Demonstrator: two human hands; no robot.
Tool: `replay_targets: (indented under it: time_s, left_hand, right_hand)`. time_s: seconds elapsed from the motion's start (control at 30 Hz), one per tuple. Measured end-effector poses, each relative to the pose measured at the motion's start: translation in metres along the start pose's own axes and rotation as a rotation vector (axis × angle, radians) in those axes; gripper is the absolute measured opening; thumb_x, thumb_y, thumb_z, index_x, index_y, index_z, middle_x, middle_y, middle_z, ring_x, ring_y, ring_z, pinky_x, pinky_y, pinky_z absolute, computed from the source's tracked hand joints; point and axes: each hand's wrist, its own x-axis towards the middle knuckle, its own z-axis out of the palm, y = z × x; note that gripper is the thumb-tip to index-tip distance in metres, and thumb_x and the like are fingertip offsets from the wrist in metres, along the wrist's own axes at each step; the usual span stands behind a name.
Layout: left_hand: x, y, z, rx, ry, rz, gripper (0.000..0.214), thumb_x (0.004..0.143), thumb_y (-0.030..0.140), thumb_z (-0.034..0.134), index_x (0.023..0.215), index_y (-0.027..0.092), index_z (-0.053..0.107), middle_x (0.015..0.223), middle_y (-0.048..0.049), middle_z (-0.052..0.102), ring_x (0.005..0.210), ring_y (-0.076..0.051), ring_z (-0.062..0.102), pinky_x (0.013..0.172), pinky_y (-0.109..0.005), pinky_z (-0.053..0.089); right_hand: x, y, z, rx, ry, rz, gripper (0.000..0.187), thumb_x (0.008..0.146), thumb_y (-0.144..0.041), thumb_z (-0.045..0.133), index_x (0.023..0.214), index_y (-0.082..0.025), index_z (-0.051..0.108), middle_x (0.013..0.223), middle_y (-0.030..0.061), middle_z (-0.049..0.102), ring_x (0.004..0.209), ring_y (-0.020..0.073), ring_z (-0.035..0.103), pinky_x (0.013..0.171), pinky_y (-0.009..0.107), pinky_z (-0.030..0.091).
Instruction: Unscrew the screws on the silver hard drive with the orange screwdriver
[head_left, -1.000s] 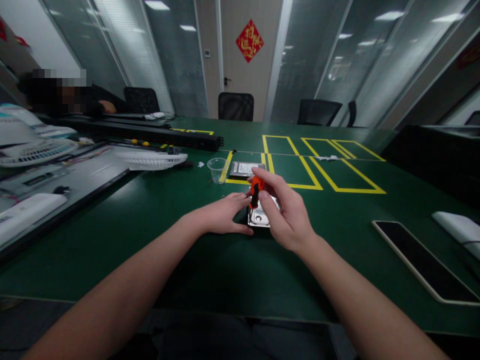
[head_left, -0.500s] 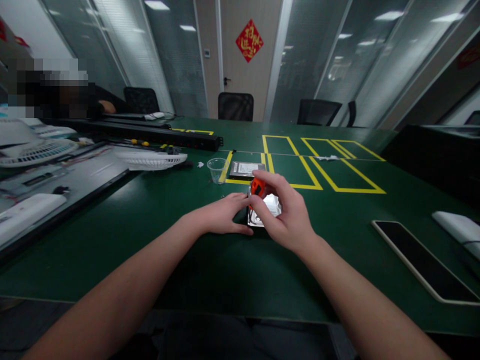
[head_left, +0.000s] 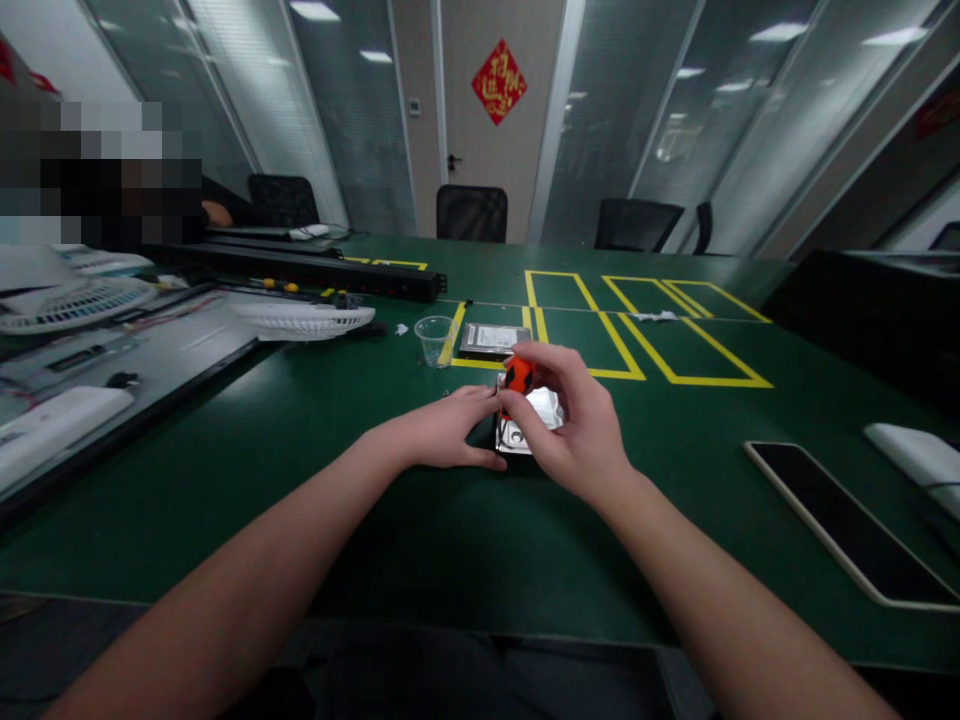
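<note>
A silver hard drive [head_left: 525, 420] lies on the green table [head_left: 300, 440] in front of me. My left hand [head_left: 450, 428] presses against its left edge, thumb low and fingers closed along the side. My right hand [head_left: 574, 425] pinches an orange-handled screwdriver [head_left: 516, 376] held upright over the drive's near left part. The screwdriver's tip is hidden behind my fingers. A second hard drive [head_left: 491, 340] rests farther back beside the yellow tape.
A clear plastic cup [head_left: 434, 340] stands left of the second drive. Yellow tape boxes [head_left: 645, 330] mark the table beyond. White fan grilles [head_left: 304, 320], a black power strip [head_left: 300, 268] and clutter sit left. A dark tablet [head_left: 847, 520] lies right. A person sits far left.
My right hand's fingers have shifted round the screwdriver handle, turning it in place. The left hand and the drive have stayed put.
</note>
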Motion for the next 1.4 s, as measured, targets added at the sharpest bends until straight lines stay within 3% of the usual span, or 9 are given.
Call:
replay_targets:
  time_s: [0.37, 0.63, 0.87, 1.1, 1.4]
  left_hand:
    - [0.0, 0.0, 0.0, -0.017, 0.019, 0.015, 0.101, 0.102, 0.069, 0.106, 0.186, 0.029, 0.067, 0.201, -0.0191, 0.062, 0.194, -0.051, 0.05, 0.159, -0.071, 0.044]
    - [0.001, 0.003, 0.0, -0.006, 0.003, -0.022, 0.105, 0.102, 0.067, 0.106, 0.189, 0.028, 0.064, 0.2, -0.0206, 0.062, 0.19, -0.052, 0.054, 0.159, -0.071, 0.043]
    - [0.0, -0.008, 0.004, -0.003, 0.007, 0.017, 0.108, 0.104, 0.072, 0.104, 0.194, 0.034, 0.059, 0.207, -0.0159, 0.056, 0.197, -0.052, 0.045, 0.159, -0.072, 0.043]
    - [0.0, -0.011, 0.005, 0.024, -0.003, -0.026, 0.115, 0.103, 0.076, 0.104, 0.197, 0.031, 0.056, 0.21, -0.0189, 0.051, 0.197, -0.051, 0.045, 0.161, -0.07, 0.04]
    - [0.0, -0.006, 0.003, 0.013, 0.012, 0.011, 0.099, 0.104, 0.071, 0.105, 0.185, 0.029, 0.067, 0.196, -0.02, 0.066, 0.188, -0.052, 0.056, 0.155, -0.07, 0.048]
  right_hand:
    - [0.0, -0.004, -0.002, 0.031, -0.042, 0.006, 0.044, 0.128, -0.029, 0.066, 0.171, -0.03, 0.074, 0.149, 0.0127, 0.09, 0.116, 0.0306, 0.089, 0.11, 0.054, 0.08]
    - [0.002, -0.001, -0.001, 0.004, 0.005, -0.061, 0.036, 0.125, -0.026, 0.075, 0.161, -0.03, 0.076, 0.131, 0.0086, 0.088, 0.103, 0.0269, 0.084, 0.093, 0.046, 0.076]
    - [0.001, 0.0, 0.0, -0.007, 0.013, -0.038, 0.035, 0.123, -0.029, 0.08, 0.157, -0.031, 0.075, 0.132, 0.0091, 0.088, 0.107, 0.0292, 0.087, 0.094, 0.049, 0.079]
    - [-0.003, 0.003, 0.002, -0.001, 0.011, 0.013, 0.039, 0.122, -0.031, 0.083, 0.16, -0.032, 0.074, 0.142, 0.0103, 0.089, 0.115, 0.0318, 0.091, 0.102, 0.052, 0.081]
    - [-0.002, -0.001, -0.001, 0.028, -0.008, 0.006, 0.043, 0.123, -0.026, 0.074, 0.166, -0.032, 0.073, 0.141, 0.0092, 0.089, 0.105, 0.0273, 0.087, 0.094, 0.047, 0.078]
